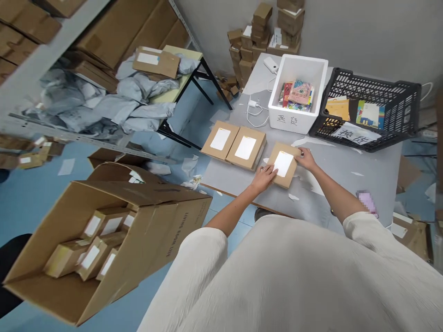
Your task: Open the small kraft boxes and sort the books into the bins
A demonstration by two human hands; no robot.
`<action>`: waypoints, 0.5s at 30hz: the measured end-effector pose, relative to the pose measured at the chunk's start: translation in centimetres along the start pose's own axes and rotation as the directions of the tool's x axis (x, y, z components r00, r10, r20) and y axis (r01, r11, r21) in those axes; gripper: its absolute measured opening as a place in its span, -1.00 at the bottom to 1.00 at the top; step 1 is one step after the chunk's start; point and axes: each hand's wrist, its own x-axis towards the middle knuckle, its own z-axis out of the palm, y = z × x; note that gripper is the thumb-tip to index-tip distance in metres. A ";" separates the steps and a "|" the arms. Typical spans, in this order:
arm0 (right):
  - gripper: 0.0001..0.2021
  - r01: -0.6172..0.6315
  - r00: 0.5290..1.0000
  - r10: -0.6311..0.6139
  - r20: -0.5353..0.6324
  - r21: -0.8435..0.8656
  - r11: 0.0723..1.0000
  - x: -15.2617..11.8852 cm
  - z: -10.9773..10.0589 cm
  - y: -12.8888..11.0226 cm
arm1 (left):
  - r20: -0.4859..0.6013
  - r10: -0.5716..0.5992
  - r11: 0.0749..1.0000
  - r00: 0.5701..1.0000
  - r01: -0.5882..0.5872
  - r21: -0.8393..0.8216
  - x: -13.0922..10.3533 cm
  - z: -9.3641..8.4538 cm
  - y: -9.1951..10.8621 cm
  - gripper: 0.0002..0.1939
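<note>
A flat brown cardboard box (281,180) with a white label (284,163) lies on the grey table (349,184), label up. My left hand (264,178) rests at its lower left edge, fingertips on the label's side. At the box's upper right corner, my right hand (305,159) pinches the edge with bent fingers. To the left of it, two similar labelled boxes, one (218,139) beside the other (245,146), sit side by side near the table's left edge.
Behind are a white foam box (292,121) of small packs and a black crate (372,140). A phone (367,203) lies right. A large open carton (152,221) with several boxes stands left, near shelves of grey parcels (117,108).
</note>
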 end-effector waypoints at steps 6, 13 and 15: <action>-0.38 -0.078 0.980 0.082 -0.179 0.033 0.996 -4.9 -3.1 3.7 | 0.019 0.125 0.992 0.992 -0.125 0.015 2.2 1.5 3.4 -0.24; -0.41 -0.296 0.892 0.295 -0.342 0.051 0.954 -12.3 -6.0 6.0 | 0.019 0.300 0.954 0.954 -0.300 -0.027 4.1 2.7 6.7 -0.21; -0.41 -0.354 0.859 0.347 -0.377 0.053 0.934 -14.4 -6.3 6.2 | 0.031 0.333 0.942 0.942 -0.331 -0.062 4.8 2.7 7.0 -0.17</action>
